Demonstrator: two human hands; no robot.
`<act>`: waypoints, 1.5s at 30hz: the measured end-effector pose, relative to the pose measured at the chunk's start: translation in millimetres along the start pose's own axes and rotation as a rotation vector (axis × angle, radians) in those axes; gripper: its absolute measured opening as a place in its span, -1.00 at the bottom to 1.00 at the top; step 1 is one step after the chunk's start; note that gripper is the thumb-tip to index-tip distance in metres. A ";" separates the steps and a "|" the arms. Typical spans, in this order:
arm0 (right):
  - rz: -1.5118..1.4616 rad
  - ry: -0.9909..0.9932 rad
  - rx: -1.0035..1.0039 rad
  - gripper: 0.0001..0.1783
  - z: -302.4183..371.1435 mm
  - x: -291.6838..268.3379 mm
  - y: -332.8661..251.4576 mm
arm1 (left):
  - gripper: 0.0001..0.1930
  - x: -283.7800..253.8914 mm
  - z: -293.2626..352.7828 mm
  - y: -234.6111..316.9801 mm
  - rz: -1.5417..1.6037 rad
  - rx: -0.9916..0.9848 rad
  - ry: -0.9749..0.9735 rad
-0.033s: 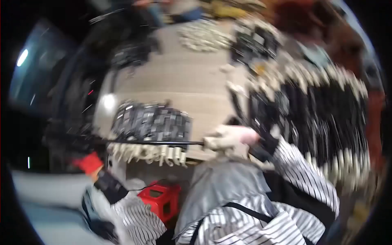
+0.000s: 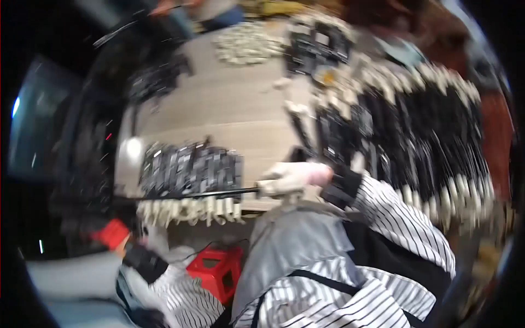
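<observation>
My right hand, in a pale glove, is closed on one end of a thin black rod. The rod runs level to the left along the near table edge. It lies in front of a stack of black strips with white ends, whose white tips hang over the edge. My left hand is low at the left, below the rod's far end. It looks red and is blurred, so I cannot tell its grip. Both my forearms wear striped sleeves with black cuffs.
A large pile of the same black, white-tipped strips covers the right of the wooden table. Smaller heaps lie at the back. A red stool stands below the edge. Another person's hand is at the far side.
</observation>
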State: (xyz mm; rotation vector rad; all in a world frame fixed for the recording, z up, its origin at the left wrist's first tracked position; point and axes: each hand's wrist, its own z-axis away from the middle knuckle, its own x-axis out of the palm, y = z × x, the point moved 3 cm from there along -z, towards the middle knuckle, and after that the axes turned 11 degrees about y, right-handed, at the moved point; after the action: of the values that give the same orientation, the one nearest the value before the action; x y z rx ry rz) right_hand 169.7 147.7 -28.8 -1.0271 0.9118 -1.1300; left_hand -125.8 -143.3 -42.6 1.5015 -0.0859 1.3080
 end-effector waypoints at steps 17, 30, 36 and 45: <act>-0.255 0.526 -0.793 -0.79 -86.9 20.2 -99.2 | -0.58 190.4 2.2 -40.6 -0.983 0.962 0.378; -0.151 0.550 -0.773 -0.76 -74.0 27.4 -94.0 | -0.57 124.1 -28.7 -63.3 -1.475 1.363 0.354; -0.122 0.690 -0.719 -0.63 -106.6 27.7 -80.6 | -0.58 159.3 -33.7 -79.5 -0.883 0.948 0.373; -0.246 0.467 -0.091 -0.67 -26.5 -24.4 -14.4 | -0.62 138.6 24.9 -50.6 -0.450 0.762 1.016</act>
State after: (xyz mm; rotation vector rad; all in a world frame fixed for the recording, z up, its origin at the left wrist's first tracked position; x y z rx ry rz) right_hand 136.2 165.4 -21.0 -0.9843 1.2373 -1.5883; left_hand -22.9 -64.1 31.7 1.1336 1.4452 1.6390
